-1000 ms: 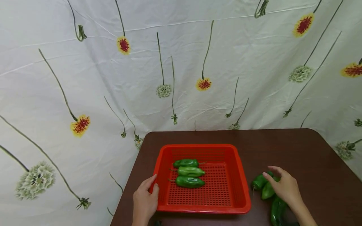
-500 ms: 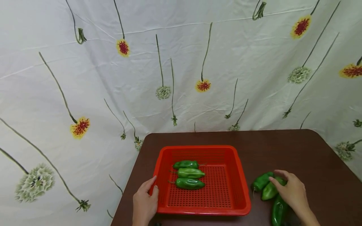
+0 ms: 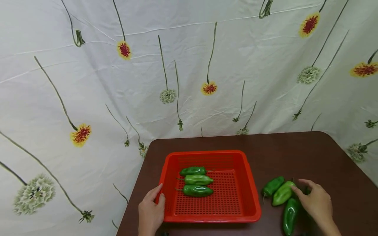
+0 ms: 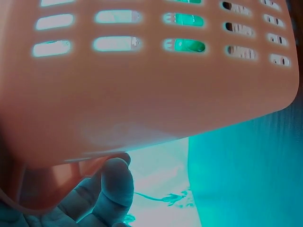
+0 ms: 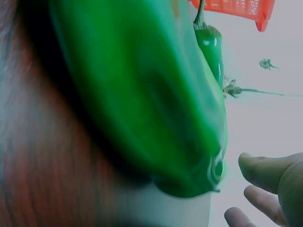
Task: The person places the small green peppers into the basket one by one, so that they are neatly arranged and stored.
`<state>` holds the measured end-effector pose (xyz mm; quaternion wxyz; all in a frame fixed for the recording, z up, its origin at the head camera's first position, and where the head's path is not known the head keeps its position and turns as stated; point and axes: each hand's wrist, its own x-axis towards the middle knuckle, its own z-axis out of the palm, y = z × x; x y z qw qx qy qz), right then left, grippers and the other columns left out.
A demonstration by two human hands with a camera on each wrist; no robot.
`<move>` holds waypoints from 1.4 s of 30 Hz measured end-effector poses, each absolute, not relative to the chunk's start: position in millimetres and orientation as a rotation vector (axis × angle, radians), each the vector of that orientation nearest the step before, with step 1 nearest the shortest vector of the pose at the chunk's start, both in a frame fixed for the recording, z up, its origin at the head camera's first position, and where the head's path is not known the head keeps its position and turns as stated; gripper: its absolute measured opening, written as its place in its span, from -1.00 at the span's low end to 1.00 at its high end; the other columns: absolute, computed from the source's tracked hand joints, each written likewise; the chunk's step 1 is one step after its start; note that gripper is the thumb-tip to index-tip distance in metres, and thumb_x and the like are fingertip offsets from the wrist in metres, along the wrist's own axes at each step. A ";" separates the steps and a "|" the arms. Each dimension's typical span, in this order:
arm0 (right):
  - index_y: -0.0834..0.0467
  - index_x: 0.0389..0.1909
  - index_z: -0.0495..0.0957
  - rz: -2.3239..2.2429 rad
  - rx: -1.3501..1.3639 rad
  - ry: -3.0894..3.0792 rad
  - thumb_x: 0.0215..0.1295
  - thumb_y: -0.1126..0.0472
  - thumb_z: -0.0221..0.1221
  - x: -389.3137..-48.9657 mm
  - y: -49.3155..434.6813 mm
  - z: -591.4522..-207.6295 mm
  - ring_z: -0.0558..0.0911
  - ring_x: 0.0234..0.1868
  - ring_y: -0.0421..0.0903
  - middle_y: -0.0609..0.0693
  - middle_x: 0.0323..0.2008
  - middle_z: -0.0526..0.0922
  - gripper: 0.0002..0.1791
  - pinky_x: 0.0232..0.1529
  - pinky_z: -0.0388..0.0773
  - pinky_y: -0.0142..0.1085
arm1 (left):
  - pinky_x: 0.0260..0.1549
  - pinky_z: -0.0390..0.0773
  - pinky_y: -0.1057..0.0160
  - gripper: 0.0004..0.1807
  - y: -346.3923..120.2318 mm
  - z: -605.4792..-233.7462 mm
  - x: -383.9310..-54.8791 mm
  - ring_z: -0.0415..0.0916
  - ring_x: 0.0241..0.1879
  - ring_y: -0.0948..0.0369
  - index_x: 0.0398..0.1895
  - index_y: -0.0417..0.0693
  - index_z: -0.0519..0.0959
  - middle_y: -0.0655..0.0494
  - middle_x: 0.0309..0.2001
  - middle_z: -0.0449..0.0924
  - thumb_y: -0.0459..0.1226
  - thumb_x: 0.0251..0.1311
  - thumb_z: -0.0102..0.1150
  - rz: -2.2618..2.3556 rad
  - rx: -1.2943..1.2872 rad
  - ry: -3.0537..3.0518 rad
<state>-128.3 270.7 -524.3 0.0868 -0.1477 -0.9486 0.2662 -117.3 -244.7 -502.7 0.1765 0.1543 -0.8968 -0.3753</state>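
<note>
A red plastic basket stands on the dark table, with three green peppers lying side by side in its left half. My left hand grips its left rim; in the left wrist view the fingers curl up at the rim's edge. To the right of the basket, several loose green peppers lie in a cluster. My right hand hovers at their right side, thumb and fingers spread. Something green shows partly behind it. In the right wrist view a pepper looms close, apart from the fingers.
The brown table has rounded far corners. Behind it hangs a white cloth with printed flowers. A small dark object shows at the bottom edge below the basket.
My right hand has moved right and slightly down, off the upper loose peppers, leaving them more visible. The left hand keeps its grip on the basket. The head view has shifted slightly.
</note>
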 end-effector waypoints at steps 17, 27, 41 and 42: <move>0.33 0.14 0.42 0.831 -0.597 -2.884 0.14 -0.25 0.17 -121.3 295.0 -532.6 0.51 -0.14 0.31 0.46 0.06 0.44 -0.21 -0.31 0.41 0.02 | 0.00 0.54 -0.05 -0.62 -245.3 -498.1 -120.0 0.53 0.10 0.07 0.09 0.18 0.58 0.14 0.08 0.58 -0.25 0.18 0.13 -1.048 0.459 -2.546; 0.33 0.16 0.39 0.896 -0.716 -2.896 0.11 -0.33 0.14 -121.0 298.1 -537.1 0.57 -0.29 0.21 0.45 0.03 0.47 -0.13 -0.33 0.42 0.00 | -0.03 0.56 -0.02 -0.61 -243.0 -500.2 -122.3 0.54 0.08 0.11 0.09 0.22 0.58 0.16 0.07 0.59 -0.22 0.17 0.13 -1.013 0.489 -2.547; 0.29 0.13 0.44 0.914 -0.882 -2.860 0.03 -0.12 0.29 -115.8 297.6 -543.8 0.56 -0.30 0.17 0.41 -0.03 0.52 -0.27 -0.39 0.43 -0.06 | -0.02 0.56 -0.02 -0.62 -241.9 -501.4 -118.1 0.55 0.08 0.07 0.07 0.17 0.59 0.12 0.06 0.60 -0.26 0.16 0.14 -1.022 0.477 -2.566; 0.28 0.12 0.44 0.919 -0.889 -2.851 0.02 -0.12 0.30 -116.0 297.7 -544.4 0.56 -0.30 0.17 0.41 -0.03 0.52 -0.27 -0.39 0.43 -0.06 | -0.03 0.57 -0.01 -0.62 -241.6 -501.9 -117.8 0.56 0.07 0.07 0.07 0.17 0.60 0.12 0.05 0.60 -0.26 0.16 0.14 -1.022 0.480 -2.560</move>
